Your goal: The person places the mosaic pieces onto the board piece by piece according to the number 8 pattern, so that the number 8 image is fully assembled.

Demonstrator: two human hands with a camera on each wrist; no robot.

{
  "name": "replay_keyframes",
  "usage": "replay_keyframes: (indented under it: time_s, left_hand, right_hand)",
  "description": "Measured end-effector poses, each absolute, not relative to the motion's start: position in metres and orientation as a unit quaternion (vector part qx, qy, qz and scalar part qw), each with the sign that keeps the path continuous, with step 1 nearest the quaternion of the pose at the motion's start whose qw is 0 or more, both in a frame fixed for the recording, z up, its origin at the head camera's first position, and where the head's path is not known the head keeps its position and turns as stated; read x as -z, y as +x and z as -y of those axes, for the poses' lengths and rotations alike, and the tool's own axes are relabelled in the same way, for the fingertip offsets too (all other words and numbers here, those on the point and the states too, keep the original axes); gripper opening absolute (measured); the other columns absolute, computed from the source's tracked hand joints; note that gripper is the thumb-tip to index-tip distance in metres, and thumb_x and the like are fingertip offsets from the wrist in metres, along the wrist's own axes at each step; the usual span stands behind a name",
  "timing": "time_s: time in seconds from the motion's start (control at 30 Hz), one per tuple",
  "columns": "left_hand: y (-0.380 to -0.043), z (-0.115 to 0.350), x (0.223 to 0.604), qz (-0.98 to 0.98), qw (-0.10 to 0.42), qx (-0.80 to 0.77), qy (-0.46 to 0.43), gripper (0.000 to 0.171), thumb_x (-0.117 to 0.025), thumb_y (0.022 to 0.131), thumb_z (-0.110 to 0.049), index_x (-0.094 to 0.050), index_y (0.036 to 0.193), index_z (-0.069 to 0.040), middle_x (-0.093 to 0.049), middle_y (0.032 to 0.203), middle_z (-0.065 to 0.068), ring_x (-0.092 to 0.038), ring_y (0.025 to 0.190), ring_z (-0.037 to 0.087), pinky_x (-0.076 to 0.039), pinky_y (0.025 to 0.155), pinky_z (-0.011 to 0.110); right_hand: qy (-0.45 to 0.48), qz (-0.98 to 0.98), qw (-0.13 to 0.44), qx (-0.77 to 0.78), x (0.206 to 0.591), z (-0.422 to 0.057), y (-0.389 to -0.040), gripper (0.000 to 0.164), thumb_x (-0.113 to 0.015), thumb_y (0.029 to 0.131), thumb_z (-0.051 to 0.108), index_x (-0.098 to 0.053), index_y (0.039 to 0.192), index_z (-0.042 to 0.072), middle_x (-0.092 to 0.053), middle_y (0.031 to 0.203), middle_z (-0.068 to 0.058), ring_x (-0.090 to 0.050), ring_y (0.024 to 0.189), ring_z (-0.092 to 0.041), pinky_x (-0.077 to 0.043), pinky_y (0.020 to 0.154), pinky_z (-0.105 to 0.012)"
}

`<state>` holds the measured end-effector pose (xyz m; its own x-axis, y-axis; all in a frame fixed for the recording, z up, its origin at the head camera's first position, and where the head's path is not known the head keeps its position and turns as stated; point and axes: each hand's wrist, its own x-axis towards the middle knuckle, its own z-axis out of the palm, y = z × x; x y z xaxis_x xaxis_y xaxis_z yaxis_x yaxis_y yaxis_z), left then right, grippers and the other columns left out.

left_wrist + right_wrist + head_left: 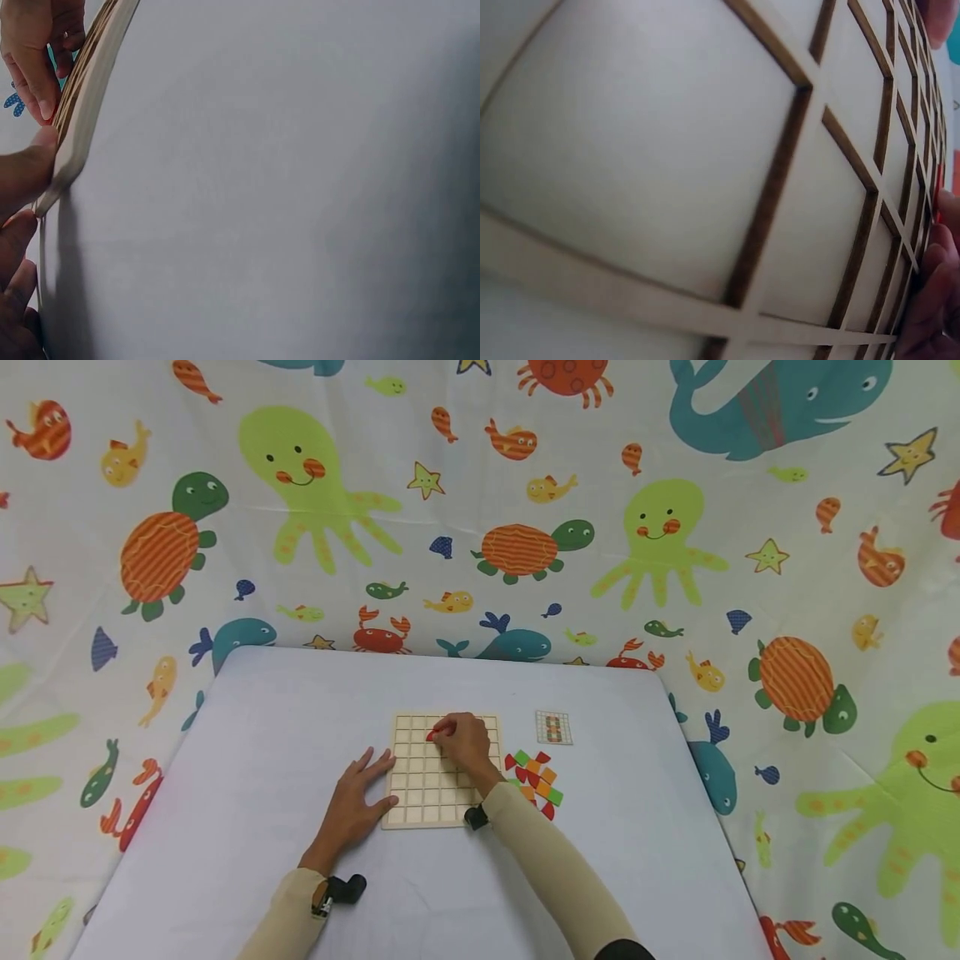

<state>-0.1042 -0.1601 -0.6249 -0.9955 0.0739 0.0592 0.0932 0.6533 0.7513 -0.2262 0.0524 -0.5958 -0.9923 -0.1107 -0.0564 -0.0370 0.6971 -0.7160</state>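
A light wooden grid board with square recesses lies flat on the white table. Over its upper part, my right hand pinches a small red piece between thumb and fingertips, right at one of the cells. In the right wrist view the cells look large, and the fingers show at the right edge. My left hand rests at the board's left edge, fingers spread, with thumb and fingertips touching the rim. From the left wrist, the thumb lies along the board's side.
Right of the board lies a loose pile of red, green and orange pieces, partly behind the right forearm. Above it sits a small printed pattern card. A cloth with sea animals hangs behind the white table.
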Motion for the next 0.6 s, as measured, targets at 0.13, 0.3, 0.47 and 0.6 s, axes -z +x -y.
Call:
replay_keyframes:
  time_s: [0.13, 0.3, 0.47, 0.6]
  left_hand:
    - [-0.104, 0.159, 0.626, 0.908, 0.015, 0.415, -0.048, 0.075, -0.086, 0.087, -0.014, -0.055, 0.154, -0.009, -0.049, 0.165, 0.010, -0.029, 0.160, 0.045, -0.018, 0.131, 0.068]
    - [-0.103, 0.158, 0.627, 0.909, 0.017, 0.414, -0.049, 0.074, -0.086, 0.087, -0.015, -0.056, 0.154, -0.009, -0.049, 0.165, 0.009, -0.030, 0.160, 0.045, -0.019, 0.131, 0.068]
    - [-0.104, 0.159, 0.627, 0.910, 0.016, 0.411, -0.047, 0.075, -0.087, 0.086, -0.013, -0.056, 0.154, -0.009, -0.049, 0.165, 0.009, -0.029, 0.161, 0.044, -0.018, 0.132, 0.066]
    - [-0.104, 0.159, 0.626, 0.911, 0.014, 0.410, -0.047, 0.074, -0.086, 0.087, -0.013, -0.056, 0.154, -0.008, -0.048, 0.166, 0.009, -0.028, 0.161, 0.044, -0.017, 0.132, 0.066]
  right_hand:
    - [-0.039, -0.916, 0.046, 0.396, 0.597, -0.055, -0.225, 0.006, -0.082, 0.093, 0.018, -0.083, 0.098, 0.020, -0.076, 0.083, 0.006, -0.066, 0.074, -0.008, -0.051, 0.063, -0.024]
    - [-0.055, -0.894, 0.038, 0.444, 0.593, -0.068, -0.220, 0.010, -0.082, 0.094, 0.018, -0.084, 0.104, 0.017, -0.078, 0.090, 0.001, -0.069, 0.082, -0.011, -0.058, 0.073, -0.026]
    - [-0.065, -0.873, 0.028, 0.483, 0.581, -0.094, -0.212, 0.016, -0.080, 0.095, 0.015, -0.082, 0.110, 0.010, -0.078, 0.092, -0.005, -0.068, 0.084, -0.017, -0.061, 0.077, -0.034]
    - [-0.054, -0.871, 0.016, 0.488, 0.578, -0.122, -0.207, 0.016, -0.080, 0.095, 0.014, -0.081, 0.111, 0.009, -0.076, 0.090, -0.005, -0.067, 0.082, -0.018, -0.059, 0.077, -0.033]
